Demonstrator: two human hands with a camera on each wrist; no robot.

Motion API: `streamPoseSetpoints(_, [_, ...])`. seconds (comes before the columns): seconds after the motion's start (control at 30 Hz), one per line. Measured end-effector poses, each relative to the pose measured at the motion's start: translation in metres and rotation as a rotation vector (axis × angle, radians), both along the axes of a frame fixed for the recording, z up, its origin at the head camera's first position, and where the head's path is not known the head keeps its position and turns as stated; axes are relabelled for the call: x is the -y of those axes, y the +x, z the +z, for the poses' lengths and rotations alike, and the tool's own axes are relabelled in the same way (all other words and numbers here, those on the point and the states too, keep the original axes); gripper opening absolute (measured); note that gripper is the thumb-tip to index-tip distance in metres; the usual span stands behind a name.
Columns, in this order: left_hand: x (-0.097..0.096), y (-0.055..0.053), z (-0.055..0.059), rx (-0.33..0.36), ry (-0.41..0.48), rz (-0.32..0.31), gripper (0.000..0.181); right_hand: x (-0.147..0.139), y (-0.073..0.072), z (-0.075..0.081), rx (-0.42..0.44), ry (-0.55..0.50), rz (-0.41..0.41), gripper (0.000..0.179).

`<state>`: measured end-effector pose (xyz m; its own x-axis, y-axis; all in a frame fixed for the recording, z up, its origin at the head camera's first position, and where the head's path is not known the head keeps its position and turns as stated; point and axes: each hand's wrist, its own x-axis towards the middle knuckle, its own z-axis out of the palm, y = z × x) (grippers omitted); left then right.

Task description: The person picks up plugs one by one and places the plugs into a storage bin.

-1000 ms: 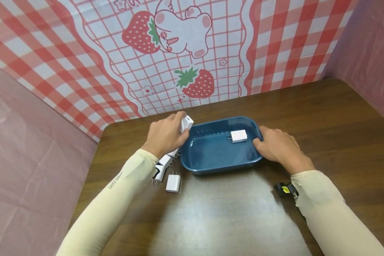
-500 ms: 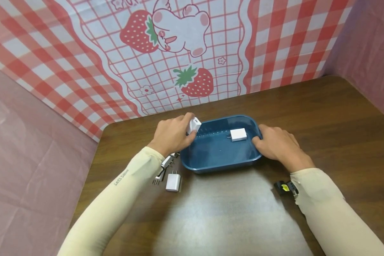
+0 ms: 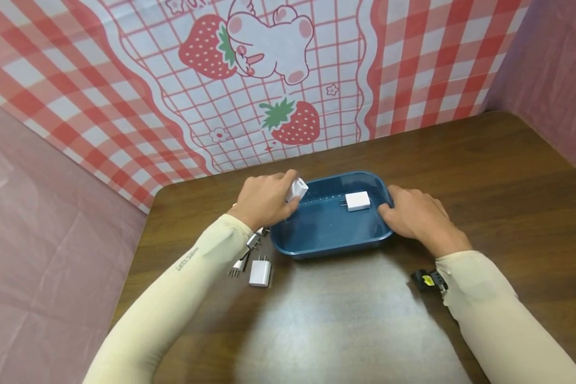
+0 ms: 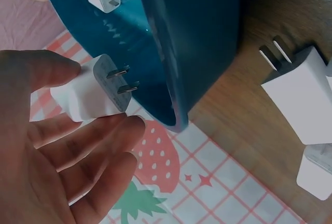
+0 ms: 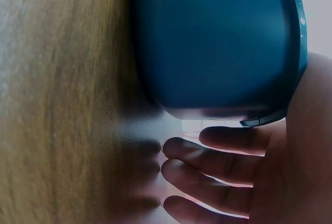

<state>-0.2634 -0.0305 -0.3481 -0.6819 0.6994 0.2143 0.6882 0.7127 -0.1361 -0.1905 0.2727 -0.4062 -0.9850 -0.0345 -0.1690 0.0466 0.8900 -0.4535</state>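
Note:
My left hand (image 3: 266,201) pinches a white USB wall charger (image 3: 298,190) between thumb and fingers, over the left end of a blue plastic basin (image 3: 326,230). In the left wrist view, two metal prongs stick out of the held charger (image 4: 93,93), pointing toward the basin's inside. The right hand (image 3: 415,220) grips the basin's right end, thumb over the rim and the other fingers outside. A second white charger (image 3: 357,201) lies inside the basin, near that thumb. The right wrist view has the basin's outer wall (image 5: 218,42) beside the fingers of the right hand (image 5: 223,175).
On the wooden table (image 3: 345,320), a white charger (image 3: 260,273) lies in front of the basin's left corner. Several more chargers (image 3: 253,242) lie partly hidden behind the left forearm. A red-and-white checked cloth (image 3: 269,80) hangs along the table's back edge.
My left hand has moved right with the charger, from beside the basin's left rim to over its left end. The right hand keeps its grip on the basin.

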Motion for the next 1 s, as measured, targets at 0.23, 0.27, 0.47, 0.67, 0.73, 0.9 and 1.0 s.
streamPoseSetpoints(0.23, [-0.016, -0.003, 0.0, 0.061, -0.102, 0.027, 0.04, 0.0, 0.0, 0.0, -0.009, 0.0, -0.003, 0.063])
streamPoseSetpoints(0.27, [-0.018, -0.003, 0.0, 0.069, -0.114, 0.029, 0.041, 0.0, 0.0, 0.001, -0.009, 0.001, -0.004, 0.063])
streamPoseSetpoints(0.47, [-0.031, -0.005, -0.003, 0.116, -0.187, 0.029, 0.038, 0.001, 0.0, 0.001, -0.009, 0.008, -0.007, 0.062])
streamPoseSetpoints(0.67, [-0.045, -0.007, -0.008, 0.142, -0.276, 0.036, 0.042, 0.0, 0.001, 0.002, -0.013, 0.008, -0.007, 0.063])
streamPoseSetpoints(0.73, [-0.051, -0.008, -0.009, 0.143, -0.315, 0.036, 0.044, 0.0, 0.001, 0.002, -0.014, 0.003, -0.008, 0.062])
streamPoseSetpoints(0.9, [-0.065, -0.011, -0.011, 0.144, -0.39, 0.022, 0.047, 0.0, 0.002, 0.001, -0.009, 0.0, -0.009, 0.062])
streamPoseSetpoints(1.0, [-0.071, -0.011, -0.011, 0.158, -0.392, 0.009, 0.045, 0.001, 0.001, 0.002, -0.008, 0.002, -0.009, 0.062])
